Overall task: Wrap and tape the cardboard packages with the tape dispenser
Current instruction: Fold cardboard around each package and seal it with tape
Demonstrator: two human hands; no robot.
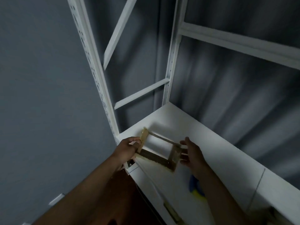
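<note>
A flat rectangular cardboard package (155, 157), pale on top with brown taped edges, lies on the near left corner of a white shelf (215, 137). My left hand (128, 147) grips its left end, with the fingers curled round the edge. At the package's right end my right hand (190, 154) has its fingers straight and spread, touching or almost touching that end. A blue and yellow object (196, 188), probably the tape dispenser, lies on the shelf and is partly hidden under my right forearm. The frame is dim and blurred.
White perforated rack uprights (95, 75) rise at the shelf's left corner, with cross braces behind. Another white beam (240, 41) crosses at the upper right. A grey wall (40, 95) lies to the left and a dark corrugated wall behind. Below the shelf's front edge is brown floor (123, 192).
</note>
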